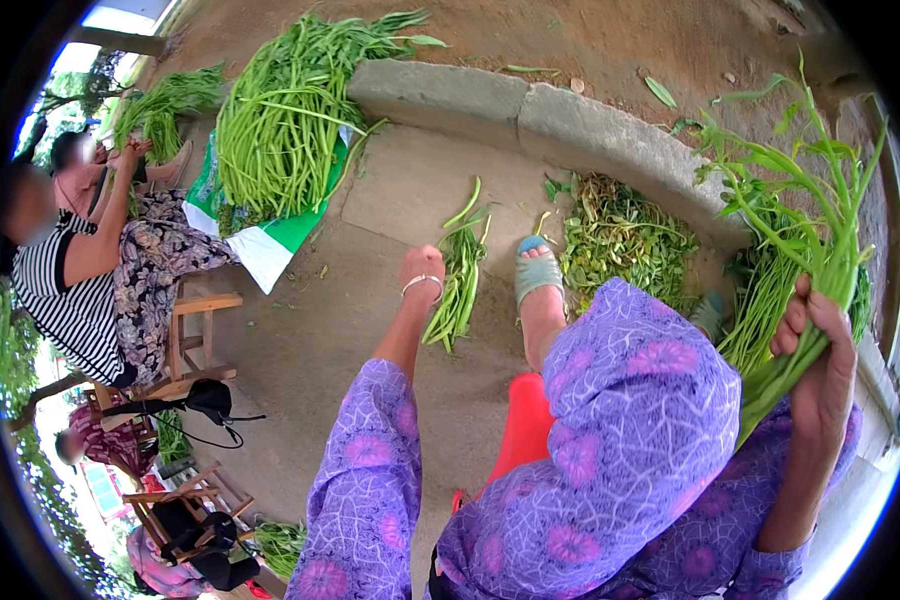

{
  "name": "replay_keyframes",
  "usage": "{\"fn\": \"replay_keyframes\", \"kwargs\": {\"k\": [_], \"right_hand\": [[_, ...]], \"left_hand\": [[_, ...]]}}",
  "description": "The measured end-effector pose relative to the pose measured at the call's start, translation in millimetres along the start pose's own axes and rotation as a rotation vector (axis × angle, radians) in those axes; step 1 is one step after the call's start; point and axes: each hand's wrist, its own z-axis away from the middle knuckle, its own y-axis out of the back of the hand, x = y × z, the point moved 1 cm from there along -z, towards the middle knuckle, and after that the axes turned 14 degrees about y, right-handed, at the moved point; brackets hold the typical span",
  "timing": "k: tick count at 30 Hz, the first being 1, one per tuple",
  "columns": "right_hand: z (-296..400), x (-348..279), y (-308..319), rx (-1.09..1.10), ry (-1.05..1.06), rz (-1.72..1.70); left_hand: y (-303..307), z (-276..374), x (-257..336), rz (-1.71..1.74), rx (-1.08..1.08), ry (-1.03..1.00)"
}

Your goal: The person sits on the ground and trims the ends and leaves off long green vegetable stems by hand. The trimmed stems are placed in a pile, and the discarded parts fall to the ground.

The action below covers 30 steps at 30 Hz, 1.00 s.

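Note:
My right hand (pixel 814 345) is closed around a bunch of long green leafy stems (pixel 832 262) that look like water spinach, leaves upward, beside my right knee. Behind that bunch, another heap of stems (pixel 754 315) lies on the ground. My left hand (pixel 422 268), with a silver bangle (pixel 424 280) at its wrist, reaches out beside a small pile of stems (pixel 457 281) on the concrete. Its fingers are hidden under the back of the hand, so I cannot tell whether they hold anything. Discarded leaves (pixel 622 236), some yellowed, are heaped beyond my sandalled foot (pixel 538 281).
A large heap of stems (pixel 285 127) rests on a green and white sack (pixel 274 251). A stone kerb (pixel 450 90) curves across the far side. At left, a person in a striped top (pixel 67 274) handles greens near a wooden stool (pixel 202 304). Others sit farther back.

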Motion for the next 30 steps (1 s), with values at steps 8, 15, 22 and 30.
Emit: {"fn": "replay_keyframes", "kwargs": {"k": [8, 15, 22, 30], "right_hand": [[10, -6, 14, 0.088, 0.076, -0.084], [5, -7, 20, 0.126, 0.085, -0.043], [-2, -14, 17, 0.154, 0.056, -0.020], [1, -16, 26, 0.032, 0.058, -0.021]], "left_hand": [[-28, -4, 73, -0.101, 0.067, -0.247], [-53, -14, 101, -0.410, -0.046, -0.416], [-53, -24, 103, -0.529, 0.024, -0.512], [14, -57, 106, -0.411, 0.160, -0.539]]}}
